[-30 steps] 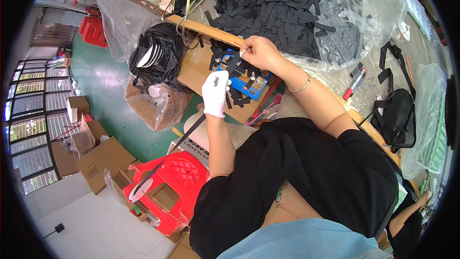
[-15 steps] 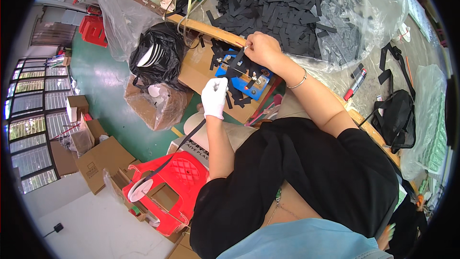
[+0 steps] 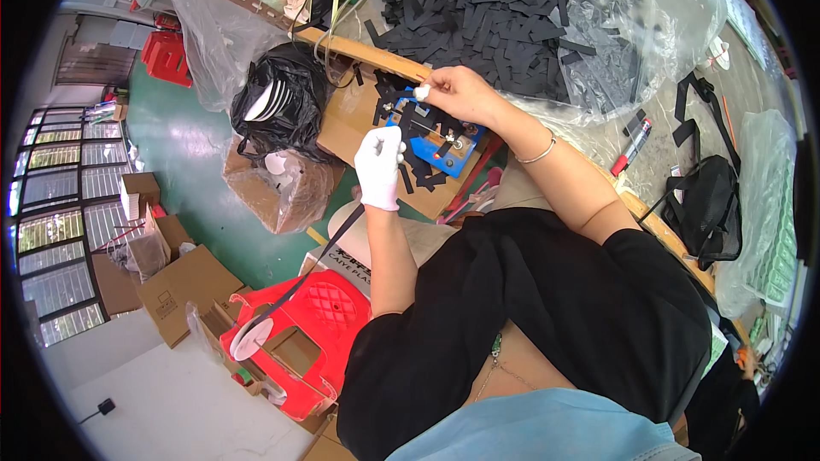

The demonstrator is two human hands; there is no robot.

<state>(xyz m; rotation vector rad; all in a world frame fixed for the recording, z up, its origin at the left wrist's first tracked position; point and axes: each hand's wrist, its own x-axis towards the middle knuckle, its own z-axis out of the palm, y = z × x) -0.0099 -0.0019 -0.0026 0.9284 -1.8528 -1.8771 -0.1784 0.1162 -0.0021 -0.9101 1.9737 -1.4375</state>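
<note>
my right hand (image 3: 457,94) has slid left along the blue jig (image 3: 431,132), pinching the black strap (image 3: 410,124); my gloved left hand (image 3: 380,166) stays closed on it just below, so it sits taut for cutting.

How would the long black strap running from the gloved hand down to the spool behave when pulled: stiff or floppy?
Likely floppy: the black strap runs in a thin flat line from the left hand to the spool. Probably light, like the cut pieces heaped loosely. The blue jig it feeds looks rigid.
</note>
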